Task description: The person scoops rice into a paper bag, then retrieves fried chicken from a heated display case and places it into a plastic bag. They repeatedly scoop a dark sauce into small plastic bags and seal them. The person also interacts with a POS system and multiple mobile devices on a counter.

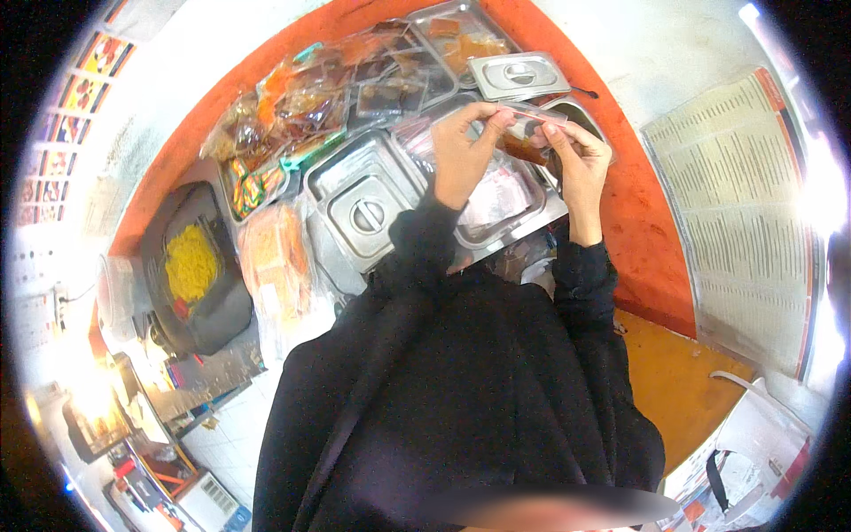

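Observation:
My left hand [469, 149] and my right hand [580, 156] pinch a small clear plastic bag [532, 114] by its red-striped top edge. The strip is stretched between my fingertips, above the trays. Under my hands sits a stainless steel tray [540, 211] holding a pile of clear, pink-edged plastic bags [498, 196]. Something brown shows just below the held bag; whether it lies inside it or behind it I cannot tell. Left of my left wrist, a steel lid [369, 216] rests on another steel pan [349, 156].
Bags of dark sauce [306, 110] crowd the back left, beside a steel tray [475, 16] of orange-brown packets. Another steel lid [518, 74] lies behind my hands. A wrapped bread pack [276, 249] and a black tray [229, 292] of yellow shredded food [191, 263] stand at left. An orange wall edge [645, 233] borders the right.

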